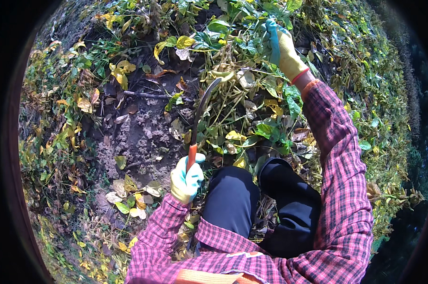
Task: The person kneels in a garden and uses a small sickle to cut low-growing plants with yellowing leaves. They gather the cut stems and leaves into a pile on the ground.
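My left hand (186, 180), in a yellow and teal work glove, is closed around the orange handle of a sickle (202, 106). Its dark curved blade points up and away from me, with the tip bending right beside pod-laden bean plants (230, 90). Farther off to the right, my right hand (279, 45), gloved the same way, is closed among the leaves and stems of a bean plant (251, 45). Leaves partly hide its fingertips. Pods, green leaves and yellowing leaves hang between the two hands.
Bare brown soil (145, 125) with dry fallen leaves (133, 194) lies left of the sickle. More bean plants stand along the left (57, 137) and right (384, 113). My bent knees (230, 199) in dark trousers are close to the plants.
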`<state>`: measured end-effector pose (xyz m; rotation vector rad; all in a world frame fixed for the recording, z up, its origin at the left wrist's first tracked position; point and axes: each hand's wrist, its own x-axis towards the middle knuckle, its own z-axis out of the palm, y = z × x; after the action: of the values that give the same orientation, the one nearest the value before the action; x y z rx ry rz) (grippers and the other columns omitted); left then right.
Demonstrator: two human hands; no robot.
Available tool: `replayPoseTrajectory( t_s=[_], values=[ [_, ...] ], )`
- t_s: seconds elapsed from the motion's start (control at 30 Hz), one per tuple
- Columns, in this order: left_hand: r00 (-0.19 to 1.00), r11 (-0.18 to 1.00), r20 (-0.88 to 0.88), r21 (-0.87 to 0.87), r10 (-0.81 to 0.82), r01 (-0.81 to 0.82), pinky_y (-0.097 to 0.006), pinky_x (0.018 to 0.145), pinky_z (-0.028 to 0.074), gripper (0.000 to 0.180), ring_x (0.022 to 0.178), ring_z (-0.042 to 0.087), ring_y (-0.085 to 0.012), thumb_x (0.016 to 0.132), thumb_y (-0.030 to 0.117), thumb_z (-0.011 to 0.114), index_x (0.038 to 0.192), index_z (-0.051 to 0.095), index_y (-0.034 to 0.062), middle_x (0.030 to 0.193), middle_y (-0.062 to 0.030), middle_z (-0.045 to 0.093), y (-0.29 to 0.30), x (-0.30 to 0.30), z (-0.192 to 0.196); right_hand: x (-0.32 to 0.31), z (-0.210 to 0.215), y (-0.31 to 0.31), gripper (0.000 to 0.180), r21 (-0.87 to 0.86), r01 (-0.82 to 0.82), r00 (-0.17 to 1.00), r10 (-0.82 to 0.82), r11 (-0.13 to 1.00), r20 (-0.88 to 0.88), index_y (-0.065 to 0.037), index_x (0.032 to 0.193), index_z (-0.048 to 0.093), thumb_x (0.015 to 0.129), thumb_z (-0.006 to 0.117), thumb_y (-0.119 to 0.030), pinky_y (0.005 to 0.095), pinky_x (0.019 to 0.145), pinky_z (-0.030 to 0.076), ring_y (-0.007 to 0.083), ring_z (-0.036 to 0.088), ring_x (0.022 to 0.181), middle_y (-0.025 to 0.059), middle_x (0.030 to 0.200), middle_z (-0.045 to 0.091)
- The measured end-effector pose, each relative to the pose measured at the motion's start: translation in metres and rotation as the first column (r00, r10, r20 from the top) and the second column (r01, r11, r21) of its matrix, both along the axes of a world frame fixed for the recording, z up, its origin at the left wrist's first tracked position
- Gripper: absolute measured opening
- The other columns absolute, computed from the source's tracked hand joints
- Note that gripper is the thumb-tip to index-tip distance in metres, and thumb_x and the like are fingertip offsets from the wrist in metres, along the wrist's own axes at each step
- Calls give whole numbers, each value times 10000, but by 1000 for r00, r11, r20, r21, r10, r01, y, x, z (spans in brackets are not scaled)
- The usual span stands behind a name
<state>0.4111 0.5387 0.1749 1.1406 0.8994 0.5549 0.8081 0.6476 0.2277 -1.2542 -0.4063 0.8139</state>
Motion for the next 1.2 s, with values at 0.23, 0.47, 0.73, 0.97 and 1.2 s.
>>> replayPoseTrajectory(
  t_s=[0.23,0.47,0.73,0.97,1.2],
  values=[
    [986,987,33,0,162,-162,-176,456,363,382,538,449,-39,877,223,501,1154,477,-40,669,15,509,8,-31,5,0,-9,-13,276,94,-94,974,72,991,215,-97,793,608,945,527,-313,220,487,342,48,423,542,-46,640,510],
    [993,994,92,-76,-73,80,-184,430,326,312,510,428,-41,952,266,512,1160,540,35,669,4,517,26,58,1,-45,1,-9,246,227,-312,897,207,922,391,-8,935,617,959,525,-235,195,676,468,52,560,733,15,838,640],
    [991,974,-95,-216,-91,69,-173,470,322,257,513,395,-40,910,27,461,1142,547,-42,640,20,466,-5,-58,-49,37,14,-30,291,45,126,990,-123,991,-69,-157,827,588,925,542,-427,196,387,286,53,383,439,-58,599,498],
    [956,957,-224,-174,191,-232,-200,388,321,216,427,382,-64,911,123,465,1102,539,54,608,19,479,42,-20,-47,-38,-32,-92,274,-309,-140,271,337,941,902,-7,887,602,820,658,-267,379,647,475,304,596,700,167,825,642],
    [995,848,23,-525,94,-68,-251,362,330,206,403,422,-98,910,213,485,1011,616,90,620,-4,510,77,13,-48,-70,-5,-71,447,-570,-760,-25,862,313,507,-124,1226,566,810,691,-230,351,847,504,223,631,972,80,1105,653]
  ],
)
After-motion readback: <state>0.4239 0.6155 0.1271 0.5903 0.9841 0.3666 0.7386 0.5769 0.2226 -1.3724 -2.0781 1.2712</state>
